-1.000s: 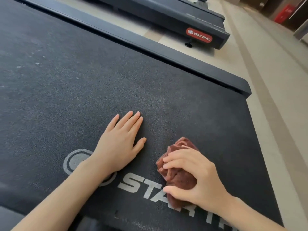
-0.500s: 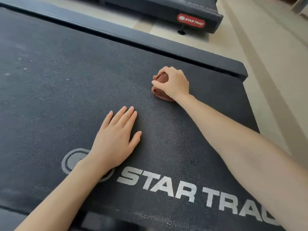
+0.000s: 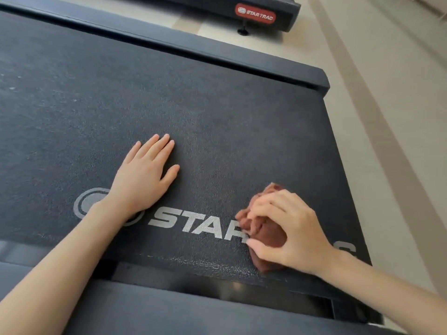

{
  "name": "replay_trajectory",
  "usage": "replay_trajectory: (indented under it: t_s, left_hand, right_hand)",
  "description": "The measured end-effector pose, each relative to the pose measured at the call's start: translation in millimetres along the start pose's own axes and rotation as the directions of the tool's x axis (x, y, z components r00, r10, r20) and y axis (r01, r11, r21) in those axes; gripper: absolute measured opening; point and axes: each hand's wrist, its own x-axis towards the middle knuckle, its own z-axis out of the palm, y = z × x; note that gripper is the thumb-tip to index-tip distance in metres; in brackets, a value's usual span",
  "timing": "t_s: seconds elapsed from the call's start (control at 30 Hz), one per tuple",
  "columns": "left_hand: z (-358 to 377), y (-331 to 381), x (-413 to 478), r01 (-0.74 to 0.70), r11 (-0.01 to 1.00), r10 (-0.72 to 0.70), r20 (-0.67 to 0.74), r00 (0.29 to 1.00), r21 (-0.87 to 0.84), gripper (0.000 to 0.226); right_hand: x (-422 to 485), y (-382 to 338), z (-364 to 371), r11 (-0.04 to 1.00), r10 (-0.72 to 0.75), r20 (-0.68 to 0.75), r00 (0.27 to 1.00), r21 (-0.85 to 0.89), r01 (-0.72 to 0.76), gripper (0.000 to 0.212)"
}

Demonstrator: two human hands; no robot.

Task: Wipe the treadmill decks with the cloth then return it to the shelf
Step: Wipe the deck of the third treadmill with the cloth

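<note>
A dark treadmill deck [image 3: 217, 122] with white STAR TRAC lettering fills most of the view. My left hand [image 3: 142, 180] lies flat on the belt, fingers straight, just above the round logo. My right hand [image 3: 287, 233] grips a bunched reddish-brown cloth [image 3: 263, 228] and presses it on the belt at the near right, over the end of the word STAR. The cloth is partly hidden under my fingers and palm.
The deck's dark side rail [image 3: 217, 56] runs along the far edge. A second treadmill [image 3: 266, 13] with a red STAR TRAC badge stands beyond it. Beige floor [image 3: 387, 117] lies to the right. A dark frame strip [image 3: 193, 308] borders the near edge.
My right hand has pulled the cloth back from near the far rail to the near right of the belt. My left hand has stayed flat in place.
</note>
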Motion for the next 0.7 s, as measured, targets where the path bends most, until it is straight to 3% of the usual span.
replay_trajectory:
  t_s: [0.13,0.27,0.47,0.57,0.7]
  left_hand:
    - [0.7,2.7,-0.3,0.009,1.0,-0.009,-0.018,1.0,0.009,0.061]
    - [0.0,4.4,-2.7,0.026,1.0,-0.026,-0.015,1.0,0.017,0.059]
    - [-3.7,12.9,-9.0,0.073,0.996,-0.074,0.022,0.997,0.044,0.055]
    - [-3.9,22.1,-21.0,0.078,0.995,-0.08,0.032,0.996,0.055,0.059]
    - [-5.0,31.4,-33.7,0.107,0.993,-0.109,0.031,0.994,0.058,0.062]
  right_hand:
    - [-28.6,-4.7,-1.3,0.997,-0.043,-0.066,0.997,-0.07,0.039,0.031]
    - [30.5,0.9,22.8,0.997,-0.073,-0.099,0.992,-0.036,0.07,0.026]
    - [158.7,43.9,54.8,0.976,0.155,-0.096,0.983,-0.138,-0.167,0.035]
    - [173.1,47.7,60.8,0.947,0.233,-0.099,0.968,-0.204,-0.248,0.039]
    - [110.5,21.7,46.0,0.983,0.109,-0.102,0.989,-0.14,-0.123,0.036]
